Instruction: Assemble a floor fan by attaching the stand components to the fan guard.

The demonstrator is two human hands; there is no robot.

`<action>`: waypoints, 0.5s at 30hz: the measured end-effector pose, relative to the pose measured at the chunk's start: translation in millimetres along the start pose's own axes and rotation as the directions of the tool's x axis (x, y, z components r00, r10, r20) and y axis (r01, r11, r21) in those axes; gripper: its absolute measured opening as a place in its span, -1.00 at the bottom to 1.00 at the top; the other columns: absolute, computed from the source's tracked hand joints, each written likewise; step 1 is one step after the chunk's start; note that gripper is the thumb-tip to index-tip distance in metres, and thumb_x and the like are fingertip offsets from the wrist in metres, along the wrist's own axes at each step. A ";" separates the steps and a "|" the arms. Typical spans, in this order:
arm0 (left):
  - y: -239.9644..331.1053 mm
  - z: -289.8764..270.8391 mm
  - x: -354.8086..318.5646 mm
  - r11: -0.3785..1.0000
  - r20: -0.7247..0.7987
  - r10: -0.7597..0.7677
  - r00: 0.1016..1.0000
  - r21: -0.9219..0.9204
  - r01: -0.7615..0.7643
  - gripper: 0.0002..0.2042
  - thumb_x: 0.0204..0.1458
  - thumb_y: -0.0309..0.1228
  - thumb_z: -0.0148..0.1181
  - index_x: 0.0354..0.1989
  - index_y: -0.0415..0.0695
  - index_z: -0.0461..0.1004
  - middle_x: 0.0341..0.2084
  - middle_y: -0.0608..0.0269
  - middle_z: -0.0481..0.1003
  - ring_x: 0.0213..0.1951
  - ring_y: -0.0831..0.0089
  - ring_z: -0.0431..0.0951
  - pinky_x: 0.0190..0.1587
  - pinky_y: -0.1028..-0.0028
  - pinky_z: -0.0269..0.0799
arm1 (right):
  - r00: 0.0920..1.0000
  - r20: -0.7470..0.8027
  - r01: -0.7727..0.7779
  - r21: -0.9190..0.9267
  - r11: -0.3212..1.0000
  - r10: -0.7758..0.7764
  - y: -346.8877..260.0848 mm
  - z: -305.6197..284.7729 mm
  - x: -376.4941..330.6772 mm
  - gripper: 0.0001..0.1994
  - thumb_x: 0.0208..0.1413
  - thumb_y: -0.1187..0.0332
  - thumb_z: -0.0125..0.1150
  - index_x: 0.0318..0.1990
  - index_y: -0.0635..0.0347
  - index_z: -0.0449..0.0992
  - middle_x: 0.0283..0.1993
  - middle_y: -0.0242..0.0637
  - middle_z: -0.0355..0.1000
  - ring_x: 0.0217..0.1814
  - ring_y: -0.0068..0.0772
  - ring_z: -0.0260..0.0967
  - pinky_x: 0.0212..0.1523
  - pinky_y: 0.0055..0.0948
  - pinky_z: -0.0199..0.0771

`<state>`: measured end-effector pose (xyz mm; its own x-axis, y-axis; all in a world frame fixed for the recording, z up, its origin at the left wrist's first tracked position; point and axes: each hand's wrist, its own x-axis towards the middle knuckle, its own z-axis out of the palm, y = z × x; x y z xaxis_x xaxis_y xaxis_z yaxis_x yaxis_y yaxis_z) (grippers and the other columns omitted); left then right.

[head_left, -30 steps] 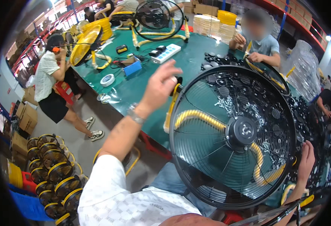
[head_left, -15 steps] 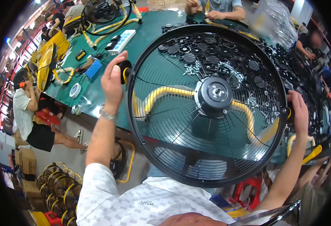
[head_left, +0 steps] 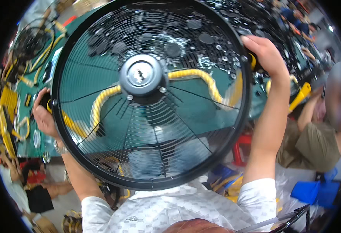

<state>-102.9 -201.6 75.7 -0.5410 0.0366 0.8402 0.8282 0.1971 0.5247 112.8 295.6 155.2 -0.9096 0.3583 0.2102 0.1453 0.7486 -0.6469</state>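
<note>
A large round fan (head_left: 141, 75) with a black wire cage and a dark motor housing in the middle hangs raised in front of me, over the table's near edge. Through its wires shows a curved yellow tube (head_left: 190, 73), partly wrapped in clear film. At the cage's left side my left hand (head_left: 45, 118) is closed around a black knob (head_left: 46, 103). My right hand (head_left: 269, 58) grips the opposite side, where a black knob with a yellow ring (head_left: 252, 62) sits partly under the fingers. Some fingers of each hand are hidden.
Black parts and small metal hardware cover the far part of the green table (head_left: 265, 105). Another fan (head_left: 30, 44) stands far left, with a yellow one (head_left: 6, 130) nearer. A seated person (head_left: 314, 143) is close on my right; a red stool (head_left: 242, 149) stands below the table edge.
The fan has shifted left in view and tilted, its right side now higher. My right hand has closed around its side. The view has turned right, showing more of the seated person.
</note>
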 end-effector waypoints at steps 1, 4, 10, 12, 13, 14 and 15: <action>-1.8 1.7 -0.2 0.985 0.002 -0.079 0.997 -0.150 0.079 -0.60 0.30 -0.36 -0.32 0.00 -0.43 0.39 -0.02 -0.06 0.46 0.00 0.19 0.47 0.16 0.29 0.31 | 0.999 -0.014 -0.032 0.112 0.993 0.034 2.3 1.8 0.1 -0.62 0.23 0.11 0.04 -0.21 0.32 0.54 -0.35 -0.30 0.52 -0.26 -0.50 0.37 -0.12 -0.55 0.33; 7.1 -13.9 8.3 0.843 0.158 -0.342 0.927 -0.384 0.376 -0.62 0.26 -0.39 -0.32 0.08 -0.40 0.32 0.15 -0.16 0.32 0.18 0.13 0.33 0.29 0.21 0.17 | 0.951 -0.273 0.210 0.228 0.951 -0.145 17.9 12.1 -16.8 -0.63 0.24 0.15 0.06 -0.04 0.31 0.49 -0.16 -0.28 0.52 -0.15 -0.48 0.40 -0.03 -0.52 0.35; 11.2 -63.4 60.4 0.859 0.392 -0.484 0.783 0.041 0.510 -0.48 0.29 -0.11 -0.24 0.23 -0.28 0.26 0.21 0.04 0.31 0.22 0.27 0.31 0.27 0.31 0.18 | 0.719 -0.419 0.533 -0.180 0.827 -0.554 33.2 31.3 -26.5 -0.79 0.21 0.33 0.06 -0.18 0.28 0.54 -0.13 -0.15 0.51 -0.13 -0.31 0.47 -0.04 -0.43 0.40; -5.1 -53.8 61.2 0.827 0.428 -0.506 0.748 0.485 0.282 -0.56 0.32 -0.18 -0.24 0.13 -0.28 0.36 0.05 0.06 0.43 0.07 0.34 0.41 0.18 0.37 0.25 | 0.898 -0.356 0.258 -0.054 0.965 -0.260 24.0 24.0 -21.5 -0.74 0.19 0.28 0.05 -0.30 0.30 0.57 -0.38 -0.23 0.53 -0.34 -0.37 0.47 -0.22 -0.45 0.41; -11.9 -46.6 58.5 0.741 0.423 -0.487 0.764 0.664 0.104 -0.58 0.34 -0.21 -0.24 0.08 -0.28 0.41 -0.04 0.07 0.49 -0.01 0.37 0.46 0.13 0.40 0.29 | 0.949 -0.249 0.208 0.038 0.977 -0.193 18.4 13.9 -12.0 -0.68 0.20 0.20 0.05 -0.31 0.31 0.58 -0.43 -0.24 0.52 -0.36 -0.40 0.44 -0.25 -0.44 0.40; -12.9 -42.5 47.8 0.821 0.365 -0.338 0.868 0.566 0.082 -0.61 0.35 -0.30 -0.26 -0.01 -0.34 0.46 -0.15 0.07 0.53 -0.08 0.35 0.48 0.06 0.40 0.33 | 0.990 -0.136 0.041 0.003 0.999 -0.040 12.7 7.5 -3.9 -0.67 0.20 0.19 0.05 -0.31 0.32 0.56 -0.43 -0.31 0.50 -0.35 -0.50 0.38 -0.23 -0.49 0.36; -14.8 -35.0 33.6 0.823 0.412 -0.357 0.838 0.563 0.074 -0.61 0.35 -0.30 -0.26 -0.01 -0.34 0.46 -0.15 0.07 0.53 -0.08 0.35 0.48 0.06 0.40 0.33 | 0.996 -0.042 -0.081 -0.018 0.997 0.081 7.4 1.7 0.8 -0.67 0.21 0.18 0.06 -0.30 0.33 0.54 -0.43 -0.37 0.48 -0.33 -0.60 0.32 -0.22 -0.54 0.32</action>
<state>-128.2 -237.6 101.0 -0.8097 0.3641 0.4603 0.5592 0.7165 0.4170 112.5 300.4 149.4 -0.8778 0.4405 0.1880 0.2257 0.7266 -0.6490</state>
